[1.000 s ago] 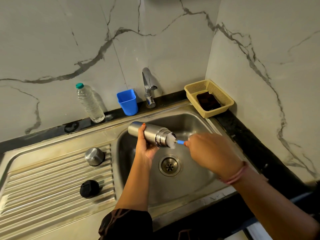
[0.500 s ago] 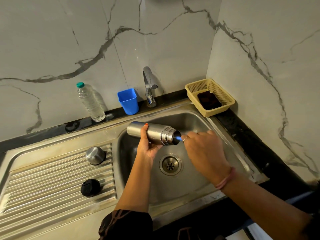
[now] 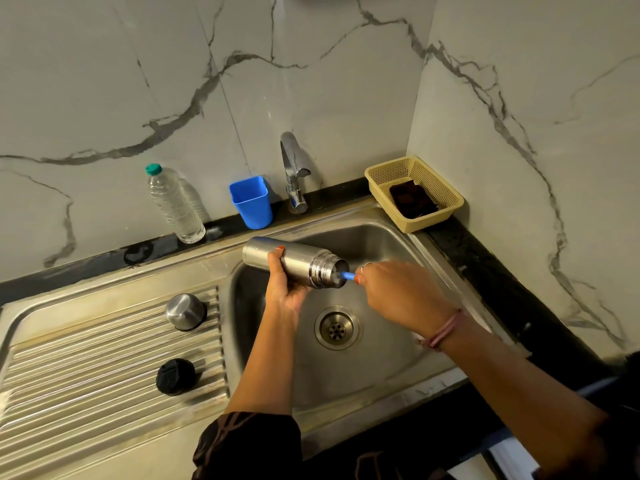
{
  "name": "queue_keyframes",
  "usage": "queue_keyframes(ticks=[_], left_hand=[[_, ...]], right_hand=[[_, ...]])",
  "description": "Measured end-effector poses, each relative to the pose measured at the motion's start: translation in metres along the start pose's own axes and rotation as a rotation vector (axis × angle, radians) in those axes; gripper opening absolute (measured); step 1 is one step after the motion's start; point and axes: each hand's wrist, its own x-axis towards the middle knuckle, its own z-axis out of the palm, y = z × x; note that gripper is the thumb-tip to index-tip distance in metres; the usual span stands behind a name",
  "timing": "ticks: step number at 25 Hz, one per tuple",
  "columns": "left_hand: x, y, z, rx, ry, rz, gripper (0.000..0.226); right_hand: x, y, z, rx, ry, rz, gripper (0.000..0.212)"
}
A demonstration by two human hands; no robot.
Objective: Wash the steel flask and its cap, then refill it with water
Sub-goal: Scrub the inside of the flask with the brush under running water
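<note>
My left hand (image 3: 285, 284) grips the steel flask (image 3: 301, 263) on its side over the sink basin (image 3: 391, 362), its open mouth facing right. My right hand (image 3: 398, 292) holds the blue handle of a bottle brush (image 3: 347, 275); the brush head is hidden inside the flask mouth. The steel cup cap (image 3: 185, 310) stands upside down on the ribbed drainboard (image 3: 86, 379). The black inner stopper (image 3: 175, 376) lies on the drainboard nearer me.
A tap (image 3: 292, 171) rises behind the basin, with no water seen running. A blue plastic cup (image 3: 251, 201) and a clear water bottle (image 3: 173, 204) stand on the back ledge. A yellow basket (image 3: 434, 187) with a dark scrub pad sits at the right corner.
The white brush head, outside the flask mouth a second ago, is now pushed inside. My right hand went toward the mouth, then drew back slightly.
</note>
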Motion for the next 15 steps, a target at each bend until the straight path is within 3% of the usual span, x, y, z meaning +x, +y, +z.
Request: queue_keyframes(ticks=[4, 8, 15], left_hand=[[0.002, 0.005, -0.004, -0.046, 0.007, 0.014, 0.053], [0.001, 0.0, -0.001, -0.048, 0.006, 0.01, 0.055], [-0.001, 0.002, 0.001, -0.03, -0.016, 0.002, 0.045]], right_hand=[[-0.017, 0.023, -0.017, -0.051, -0.006, -0.018, 0.023], [-0.015, -0.003, -0.009, -0.111, 0.109, 0.027, 0.007], [-0.022, 0.008, -0.005, -0.054, 0.127, -0.027, 0.024]])
